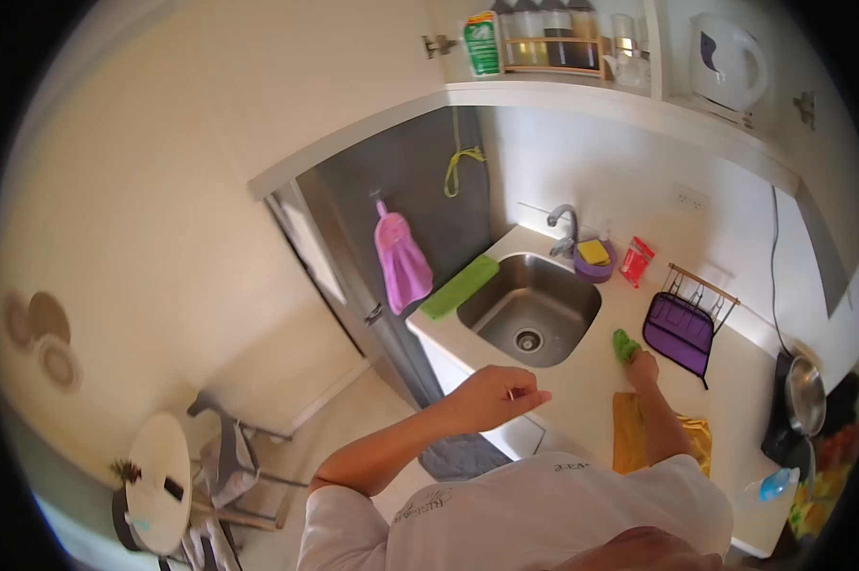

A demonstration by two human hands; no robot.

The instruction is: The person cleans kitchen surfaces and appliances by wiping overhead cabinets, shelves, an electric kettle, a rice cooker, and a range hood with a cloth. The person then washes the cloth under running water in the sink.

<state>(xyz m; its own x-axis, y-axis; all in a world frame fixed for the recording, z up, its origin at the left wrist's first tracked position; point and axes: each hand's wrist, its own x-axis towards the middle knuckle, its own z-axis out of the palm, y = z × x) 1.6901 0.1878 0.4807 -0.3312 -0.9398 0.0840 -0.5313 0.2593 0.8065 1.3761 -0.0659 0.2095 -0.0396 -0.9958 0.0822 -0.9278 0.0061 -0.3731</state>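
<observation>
My right hand [643, 371] is closed around a bunched green cloth [624, 344], which rests on the countertop [582, 376] to the right of the steel sink [527, 328]. Under my right forearm lies a mustard-yellow cloth [627, 433]. My left hand [496, 395] hovers before the sink's near edge, its fingers curled in, and I see nothing held in it. Behind the sink stands the faucet [564, 224], beside a purple holder [596, 270] with a yellow sponge [593, 252].
A green mat [460, 287] lies left of the sink. By the wall are a red packet [637, 262] and a purple organizer [679, 333] at a rack. A pan [806, 395] and blue bottle [775, 483] sit right. An open shelf [562, 90] holds jars and a kettle [727, 62].
</observation>
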